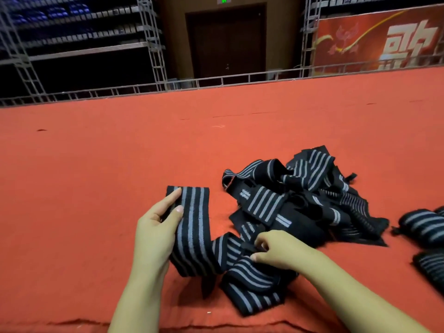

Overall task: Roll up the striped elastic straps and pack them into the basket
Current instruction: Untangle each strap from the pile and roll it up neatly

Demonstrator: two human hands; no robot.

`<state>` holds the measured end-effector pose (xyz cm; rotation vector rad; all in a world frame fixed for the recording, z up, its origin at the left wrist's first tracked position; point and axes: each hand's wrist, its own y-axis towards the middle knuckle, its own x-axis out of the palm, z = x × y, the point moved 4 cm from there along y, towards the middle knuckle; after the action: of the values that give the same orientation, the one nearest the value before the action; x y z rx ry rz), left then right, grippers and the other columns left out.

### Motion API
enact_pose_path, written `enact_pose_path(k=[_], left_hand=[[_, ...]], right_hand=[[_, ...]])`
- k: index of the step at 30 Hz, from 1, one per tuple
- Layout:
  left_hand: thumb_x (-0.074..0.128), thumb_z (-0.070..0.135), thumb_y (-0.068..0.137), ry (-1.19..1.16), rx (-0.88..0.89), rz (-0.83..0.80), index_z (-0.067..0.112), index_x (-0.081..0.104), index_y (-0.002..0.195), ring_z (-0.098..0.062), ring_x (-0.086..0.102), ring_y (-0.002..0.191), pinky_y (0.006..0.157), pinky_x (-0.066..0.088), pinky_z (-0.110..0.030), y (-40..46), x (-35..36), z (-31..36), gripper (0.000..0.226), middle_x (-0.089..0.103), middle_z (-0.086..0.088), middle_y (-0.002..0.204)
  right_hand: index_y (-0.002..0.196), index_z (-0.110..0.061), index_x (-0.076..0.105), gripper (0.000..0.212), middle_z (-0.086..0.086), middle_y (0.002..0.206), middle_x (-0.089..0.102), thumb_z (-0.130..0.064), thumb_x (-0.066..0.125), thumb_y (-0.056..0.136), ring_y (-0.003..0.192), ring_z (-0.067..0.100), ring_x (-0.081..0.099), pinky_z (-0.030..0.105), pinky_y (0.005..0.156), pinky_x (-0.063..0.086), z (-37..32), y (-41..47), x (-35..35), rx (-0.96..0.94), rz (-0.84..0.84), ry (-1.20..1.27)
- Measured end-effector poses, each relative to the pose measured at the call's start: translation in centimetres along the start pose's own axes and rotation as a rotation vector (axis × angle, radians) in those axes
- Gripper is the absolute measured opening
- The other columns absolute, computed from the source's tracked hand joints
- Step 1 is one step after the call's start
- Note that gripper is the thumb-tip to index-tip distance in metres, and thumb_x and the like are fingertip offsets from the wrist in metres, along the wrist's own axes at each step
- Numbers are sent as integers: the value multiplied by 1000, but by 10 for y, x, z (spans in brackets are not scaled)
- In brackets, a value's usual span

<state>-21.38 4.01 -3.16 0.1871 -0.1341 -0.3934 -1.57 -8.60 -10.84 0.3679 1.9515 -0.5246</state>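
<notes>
A black elastic strap with grey stripes (194, 227) runs from upper left down toward me over the red carpet. My left hand (156, 231) grips its upper part, thumb on top and fingers behind. My right hand (278, 251) pinches a dark tab on the same strap where it folds. A tangled pile of loose striped straps (300, 195) lies just beyond my right hand. Two rolled-up straps (422, 224) (430, 265) lie at the right edge. No basket is in view.
The red carpet (120, 152) covers a wide stage floor around the straps. A metal truss rail (216, 80) runs along its far edge. Behind it stand a dark door (225, 39), scaffolding and a red banner (384, 37).
</notes>
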Motion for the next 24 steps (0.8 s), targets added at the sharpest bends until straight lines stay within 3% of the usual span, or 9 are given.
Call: enact_pose_path(k=[3, 8, 11, 14, 18, 21, 24], left_hand=[[60, -2, 91, 3, -13, 19, 34, 69, 105, -6, 66, 99, 86, 50, -25, -3, -5, -2, 39, 70, 10, 110], [60, -1, 91, 8, -44, -9, 32, 69, 107, -8, 66, 102, 88, 51, -28, -8, -1, -6, 38, 71, 10, 110], [60, -2, 91, 24, -54, -25, 33, 69, 107, -5, 66, 101, 88, 51, -26, -11, 0, -8, 39, 70, 10, 111], [60, -2, 92, 33, -66, -21, 32, 68, 108, -4, 65, 99, 87, 51, -25, -11, 0, -10, 39, 69, 11, 111], [59, -2, 92, 29, -67, -19, 29, 69, 112, -4, 66, 100, 90, 52, -28, -11, 0, -10, 38, 69, 11, 111], [57, -3, 92, 43, -50, -3, 29, 66, 115, -4, 64, 104, 97, 49, -31, -12, 1, -7, 41, 67, 13, 113], [54, -3, 93, 71, -39, -13, 31, 64, 119, -2, 62, 106, 96, 48, -28, -13, 5, -6, 44, 65, 14, 117]], right_hand=[[126, -20, 52, 51, 2, 126, 55, -45, 66, 84, 116, 19, 54, 28, 96, 43, 16, 1, 11, 111, 115, 81], [141, -28, 33, 78, 5, 137, 37, -51, 71, 77, 127, 24, 44, 41, 107, 38, 21, -1, 26, 176, 155, 188], [142, -26, 34, 83, 5, 136, 43, -47, 76, 74, 124, 21, 48, 33, 105, 39, 26, -4, 22, 179, 172, 289], [136, -25, 42, 75, 5, 125, 53, -32, 81, 72, 115, 18, 53, 25, 96, 41, 28, -7, 21, 176, 162, 433], [102, -22, 60, 33, 6, 102, 65, 0, 70, 79, 81, 12, 59, 14, 66, 47, 14, -18, 11, 98, 186, 881], [95, -13, 61, 30, 8, 86, 62, 12, 52, 82, 65, 15, 58, 21, 54, 47, -4, -31, -9, 76, 132, 1293], [99, -12, 61, 34, 10, 88, 63, 8, 56, 72, 65, 19, 60, 26, 55, 47, -23, -40, -32, -51, 33, 1473]])
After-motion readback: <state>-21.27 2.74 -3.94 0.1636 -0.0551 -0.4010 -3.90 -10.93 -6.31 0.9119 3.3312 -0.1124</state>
